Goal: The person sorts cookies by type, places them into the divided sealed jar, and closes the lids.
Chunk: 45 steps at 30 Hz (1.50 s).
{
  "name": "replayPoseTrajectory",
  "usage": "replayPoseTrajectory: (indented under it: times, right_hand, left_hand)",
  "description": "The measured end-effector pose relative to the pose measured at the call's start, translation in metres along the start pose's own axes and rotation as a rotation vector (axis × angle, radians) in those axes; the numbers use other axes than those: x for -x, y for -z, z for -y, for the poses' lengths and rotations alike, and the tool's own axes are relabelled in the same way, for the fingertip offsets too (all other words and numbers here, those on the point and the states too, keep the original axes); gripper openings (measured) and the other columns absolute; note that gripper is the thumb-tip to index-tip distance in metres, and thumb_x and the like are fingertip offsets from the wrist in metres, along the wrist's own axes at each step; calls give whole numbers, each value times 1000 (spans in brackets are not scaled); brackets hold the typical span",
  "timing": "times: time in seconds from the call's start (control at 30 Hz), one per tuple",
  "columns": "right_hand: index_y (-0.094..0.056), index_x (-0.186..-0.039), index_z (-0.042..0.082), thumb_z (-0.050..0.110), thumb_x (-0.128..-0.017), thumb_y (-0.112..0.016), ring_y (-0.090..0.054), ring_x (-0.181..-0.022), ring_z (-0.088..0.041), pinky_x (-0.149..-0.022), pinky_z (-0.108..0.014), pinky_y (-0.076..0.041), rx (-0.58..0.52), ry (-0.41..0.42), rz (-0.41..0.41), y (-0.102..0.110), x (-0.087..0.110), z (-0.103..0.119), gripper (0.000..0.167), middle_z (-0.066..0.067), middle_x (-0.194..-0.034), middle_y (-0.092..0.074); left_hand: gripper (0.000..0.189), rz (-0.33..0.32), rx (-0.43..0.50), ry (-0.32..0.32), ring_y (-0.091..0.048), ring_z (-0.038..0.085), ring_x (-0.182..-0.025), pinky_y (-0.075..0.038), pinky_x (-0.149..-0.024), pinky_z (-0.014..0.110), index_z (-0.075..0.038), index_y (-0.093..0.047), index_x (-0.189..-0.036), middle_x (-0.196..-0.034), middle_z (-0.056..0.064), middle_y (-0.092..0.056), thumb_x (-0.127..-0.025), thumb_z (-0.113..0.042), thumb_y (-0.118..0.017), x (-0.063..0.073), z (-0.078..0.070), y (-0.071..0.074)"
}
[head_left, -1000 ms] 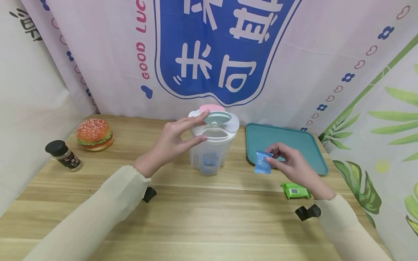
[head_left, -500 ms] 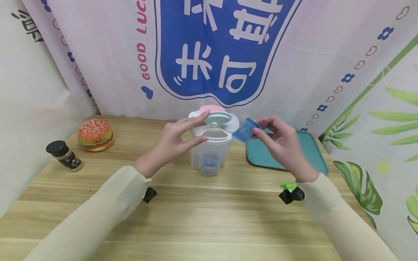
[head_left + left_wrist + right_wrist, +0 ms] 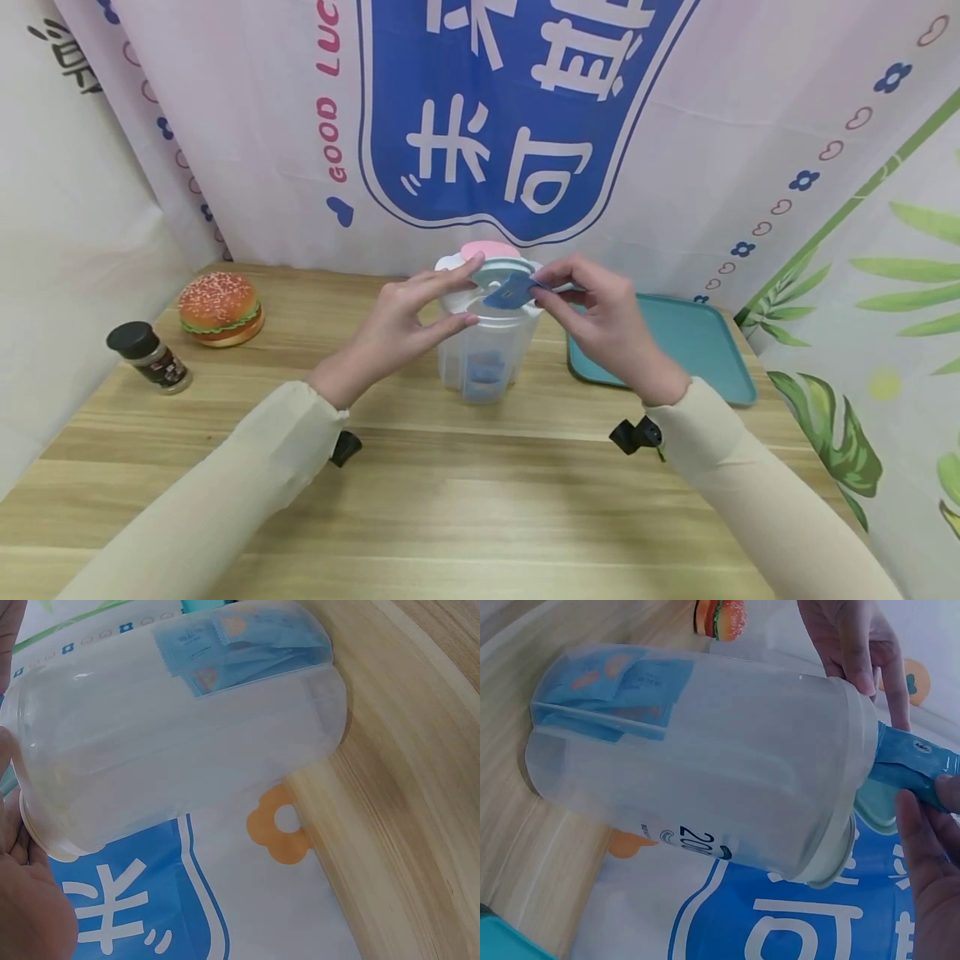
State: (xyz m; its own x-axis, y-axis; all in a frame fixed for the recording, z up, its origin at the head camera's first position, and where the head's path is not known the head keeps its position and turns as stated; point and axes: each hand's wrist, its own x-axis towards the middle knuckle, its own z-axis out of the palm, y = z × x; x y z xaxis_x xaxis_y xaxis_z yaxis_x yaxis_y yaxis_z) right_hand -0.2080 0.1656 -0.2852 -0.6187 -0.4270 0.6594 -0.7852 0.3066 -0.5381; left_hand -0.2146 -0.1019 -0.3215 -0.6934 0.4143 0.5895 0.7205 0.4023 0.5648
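Observation:
A clear plastic storage container [image 3: 487,354] stands at the back middle of the table, its white top bearing a pale green flap lid [image 3: 491,268] that is raised. My left hand [image 3: 401,317] touches the flap with a straight index finger, while its thumb rests at the container's rim. My right hand [image 3: 596,312] pinches a small blue sachet [image 3: 512,292] between thumb and fingers. In the right wrist view, the leading end of this blue sachet [image 3: 911,761] is at the container's mouth. Several similar blue sachets [image 3: 247,649] lie at the bottom of one compartment.
A teal tray [image 3: 697,333] lies right of the container. A green packet is almost hidden under the right sleeve [image 3: 720,433]. At the left are a toy hamburger [image 3: 220,308] and a black-capped spice jar [image 3: 150,357]. A printed curtain [image 3: 300,167] hangs behind.
My right hand has carried the blue sachet from beside the tray, up and leftward, to the container's opening. The left hand has stayed at the flap.

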Motion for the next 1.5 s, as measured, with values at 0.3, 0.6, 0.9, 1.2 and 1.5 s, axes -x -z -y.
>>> replayPoseTrajectory:
  times: [0.3, 0.6, 0.9, 1.2, 1.5]
  right_hand:
    - [-73, -107, 3, -3, -94, -75, -73, -94, -17, -81, -25, -64, 113, -16, 165, -6, 5, -2, 15, -9, -105, -77]
    - [-77, -106, 7, 2, -96, -74, -60, -96, -14, -79, -23, -60, 212, -37, 244, -8, 5, -1, 12, -2, -104, -76]
    - [-80, -110, 3, 5, -97, -73, -62, -108, -23, -81, -33, -61, 283, -9, 262, -11, 7, -2, 15, -8, -116, -75]
    - [-80, -111, 2, 3, -97, -73, -62, -109, -23, -81, -33, -61, 276, 4, 256, -11, 8, -3, 16, -9, -117, -74]
    - [-79, -111, 5, 5, -99, -71, -62, -104, -19, -80, -30, -61, 253, 18, 254, -8, 8, -5, 14, -7, -113, -74]
  left_hand:
    - [68, -7, -12, -8, -71, 31, -124, -59, -107, 48, -16, -55, -153, -131, 14, -75, -91, -14, -83, -1, 0, -1]
    - [67, -16, -7, -16, -71, 31, -124, -59, -106, 48, -15, -55, -152, -130, 14, -75, -91, -14, -83, -1, 0, -1]
    - [67, -19, -10, -15, -71, 32, -124, -60, -105, 48, -14, -56, -152, -130, 15, -75, -91, -14, -83, -1, 0, -1]
    - [67, -22, -14, -20, -71, 32, -124, -59, -107, 49, -14, -56, -152, -129, 14, -76, -91, -14, -83, -1, 1, -2]
    - [68, -24, -14, -20, -71, 31, -125, -58, -108, 48, -16, -56, -152, -131, 14, -75, -90, -15, -84, -1, 1, -2]
